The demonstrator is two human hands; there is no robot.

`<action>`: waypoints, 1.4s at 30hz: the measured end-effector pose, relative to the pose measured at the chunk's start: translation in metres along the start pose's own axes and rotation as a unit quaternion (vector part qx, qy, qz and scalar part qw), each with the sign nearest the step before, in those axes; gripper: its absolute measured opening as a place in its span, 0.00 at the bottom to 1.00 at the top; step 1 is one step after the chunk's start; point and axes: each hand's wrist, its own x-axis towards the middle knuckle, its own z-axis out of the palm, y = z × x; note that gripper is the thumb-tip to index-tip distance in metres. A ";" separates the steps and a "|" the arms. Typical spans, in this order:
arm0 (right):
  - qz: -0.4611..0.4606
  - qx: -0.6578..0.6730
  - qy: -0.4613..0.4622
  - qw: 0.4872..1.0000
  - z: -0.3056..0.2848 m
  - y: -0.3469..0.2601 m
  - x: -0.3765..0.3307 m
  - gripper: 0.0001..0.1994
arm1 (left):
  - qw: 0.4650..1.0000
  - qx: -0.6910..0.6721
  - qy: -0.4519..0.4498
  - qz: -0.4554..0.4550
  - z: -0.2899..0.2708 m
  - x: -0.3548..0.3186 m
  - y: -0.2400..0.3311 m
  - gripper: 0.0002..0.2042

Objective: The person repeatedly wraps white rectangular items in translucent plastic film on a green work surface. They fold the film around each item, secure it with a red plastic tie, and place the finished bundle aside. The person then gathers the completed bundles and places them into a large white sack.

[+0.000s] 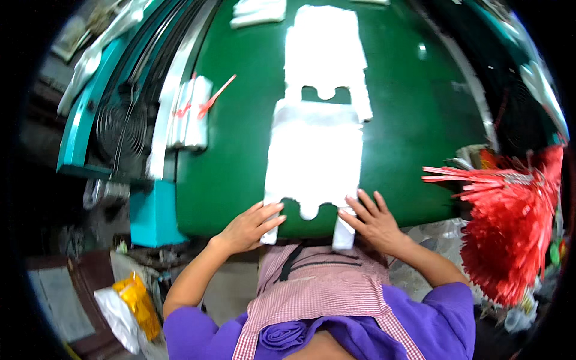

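A flat stack of white plastic carrier bags (314, 157) lies on the green belt (234, 150), its two handle strips pointing toward me. My left hand (251, 227) rests flat on the left handle strip, fingers spread. My right hand (373, 219) presses flat on the right handle strip. A second stack of white bags (324, 53) lies farther up the belt, its handles touching the near stack.
A bundled pack of white bags tied with red strips (189, 111) sits at the belt's left edge. A thick bunch of red tie strips (509, 223) fans out at the right. Teal machine frame (85, 114) runs along the left. More white bags (259, 12) lie at the far end.
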 end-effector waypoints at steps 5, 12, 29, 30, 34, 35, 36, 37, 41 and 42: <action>0.036 0.303 0.146 0.941 -0.012 -0.013 0.003 0.29 | 0.996 -0.042 0.077 -0.005 -0.013 0.019 -0.013 0.15; 0.112 0.533 0.181 0.819 -0.013 0.011 0.062 0.12 | 0.988 0.003 0.075 -0.136 0.006 0.129 -0.011 0.10; 0.158 0.356 0.163 0.907 -0.004 -0.003 0.098 0.07 | 0.968 0.155 0.191 0.049 0.034 0.084 0.016 0.20; 0.162 0.372 0.200 0.892 -0.002 -0.001 0.099 0.09 | 0.961 0.150 0.229 0.048 0.034 0.089 0.014 0.15; 0.155 0.383 0.297 0.861 -0.022 0.020 0.099 0.15 | 0.975 -0.025 0.193 -0.109 0.016 0.111 -0.001 0.07; 0.146 0.380 0.307 0.860 -0.032 0.021 0.100 0.17 | 0.971 -0.052 0.045 -0.228 -0.008 0.125 -0.002 0.07; 0.122 0.397 0.265 0.870 -0.033 0.021 0.101 0.18 | 0.972 -0.074 0.047 -0.219 -0.004 0.131 -0.019 0.07; 0.110 0.362 0.238 0.894 -0.031 0.019 0.102 0.20 | 0.972 -0.094 0.052 -0.211 0.001 0.134 -0.032 0.08; 0.114 0.222 0.128 0.960 0.008 0.012 0.102 0.32 | 0.961 0.050 0.246 -0.114 -0.001 0.130 -0.026 0.14; 0.116 0.221 0.121 0.961 0.009 0.010 0.101 0.32 | 0.957 0.109 0.257 -0.077 0.001 0.118 -0.017 0.16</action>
